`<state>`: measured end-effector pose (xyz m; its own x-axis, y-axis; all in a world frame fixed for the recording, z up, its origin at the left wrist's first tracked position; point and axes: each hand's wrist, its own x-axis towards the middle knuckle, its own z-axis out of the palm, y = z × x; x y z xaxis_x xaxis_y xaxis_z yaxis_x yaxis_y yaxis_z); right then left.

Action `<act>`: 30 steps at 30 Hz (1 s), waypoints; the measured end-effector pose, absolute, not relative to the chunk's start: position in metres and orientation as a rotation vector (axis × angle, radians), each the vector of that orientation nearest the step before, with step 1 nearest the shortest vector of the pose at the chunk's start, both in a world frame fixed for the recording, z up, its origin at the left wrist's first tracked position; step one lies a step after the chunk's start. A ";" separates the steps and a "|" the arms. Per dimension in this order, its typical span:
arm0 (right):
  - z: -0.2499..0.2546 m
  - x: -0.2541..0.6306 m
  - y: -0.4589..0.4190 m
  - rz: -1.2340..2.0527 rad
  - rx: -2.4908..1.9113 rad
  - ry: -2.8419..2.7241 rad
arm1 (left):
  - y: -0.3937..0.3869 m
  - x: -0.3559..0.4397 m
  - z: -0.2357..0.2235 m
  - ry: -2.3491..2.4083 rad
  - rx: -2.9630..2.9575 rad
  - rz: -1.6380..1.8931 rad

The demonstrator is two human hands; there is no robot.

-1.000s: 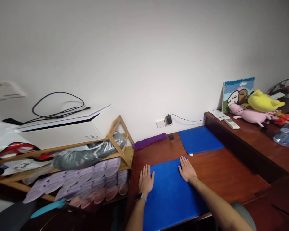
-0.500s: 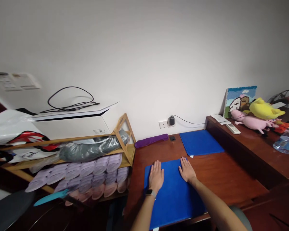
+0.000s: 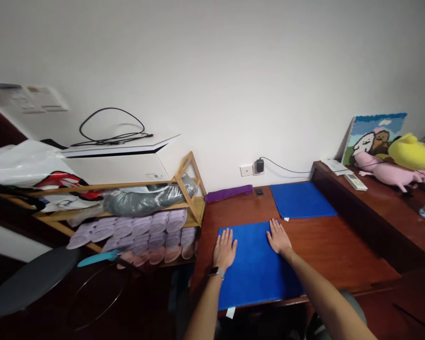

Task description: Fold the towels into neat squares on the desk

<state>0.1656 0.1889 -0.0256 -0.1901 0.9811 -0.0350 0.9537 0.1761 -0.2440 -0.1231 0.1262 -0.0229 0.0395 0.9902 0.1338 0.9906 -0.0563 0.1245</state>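
Observation:
A blue cloth (image 3: 253, 269) lies flat on the reddish-brown wooden table (image 3: 340, 250), with a white tag at its front edge. My left hand (image 3: 225, 250) rests palm down by the cloth's far left corner, fingers stretched out, a watch on the wrist. On the far right corner lies my right hand (image 3: 279, 237), also flat with its fingers spread. Farther back is a second blue cloth (image 3: 302, 199), spread flat. Along the wall sits a purple folded cloth (image 3: 228, 193).
To the left stands a wooden rack (image 3: 187, 189) with several slippers (image 3: 159, 221), a plastic-wrapped grey bundle and a white box (image 3: 120, 167). On the raised ledge at right are a remote control (image 3: 356, 182), plush toys (image 3: 386, 170) and a picture. A black charger (image 3: 259, 165) is plugged into the wall.
The cloth's near edge now lies nearer the table's front edge in view, as the camera has shifted. My left hand has slid slightly toward the cloth's left edge; my right hand stays at its corner.

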 end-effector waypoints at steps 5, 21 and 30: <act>-0.027 0.166 0.189 0.318 -1.911 -2.310 | 0.109 -0.179 -0.024 -2.251 -2.055 -0.265; -0.031 0.167 0.190 0.311 -1.879 -2.304 | 0.086 -0.087 -0.023 -2.010 -2.397 -0.351; -0.028 0.166 0.188 0.325 -1.900 -2.307 | 0.064 -0.196 -0.025 -2.237 -1.980 -0.270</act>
<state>0.1663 0.1884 -0.0276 -0.1957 0.9801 -0.0327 0.9509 0.1815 -0.2506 -0.1955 0.0645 -0.0253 -0.1229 0.9668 0.2239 0.9923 0.1169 0.0402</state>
